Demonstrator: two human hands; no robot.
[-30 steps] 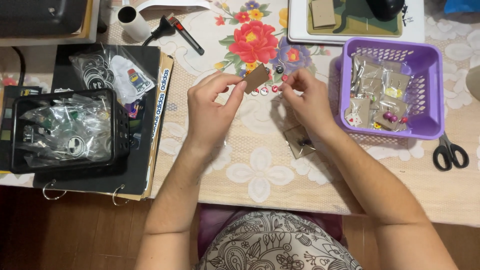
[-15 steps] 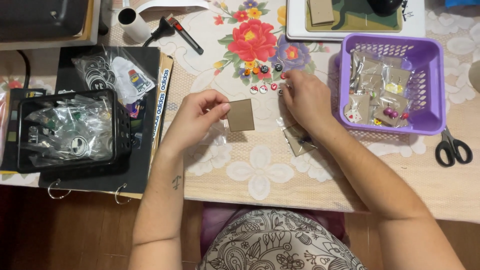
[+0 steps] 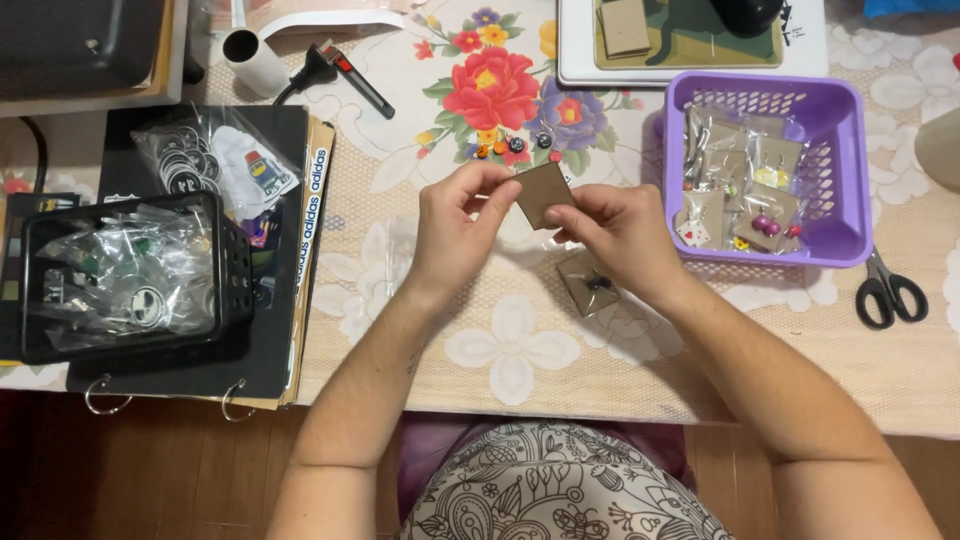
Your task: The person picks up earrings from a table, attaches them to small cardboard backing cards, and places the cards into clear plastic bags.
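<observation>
Both of my hands pinch a small square brown card [image 3: 541, 192] above the table. My left hand [image 3: 457, 232] grips its left edge with thumb and fingers. My right hand [image 3: 622, 236] holds its right lower corner. Just beyond the card, a row of small coloured beads [image 3: 516, 147] lies on the flowered tablecloth. Below my right hand lies another brown card with a dark bead item [image 3: 593, 283] on it.
A purple basket [image 3: 840, 176] of bagged earring cards stands at the right, black scissors [image 3: 889, 292] beside it. A black bin [image 3: 232, 288] of clear bags sits on a black binder [image 3: 282, 352] at the left. A white tray [image 3: 805, 45] and a white roll [image 3: 253, 60] lie at the back.
The left hand carried the brown card out to the left, then brought it back to the middle. The right hand has now taken hold of its other side.
</observation>
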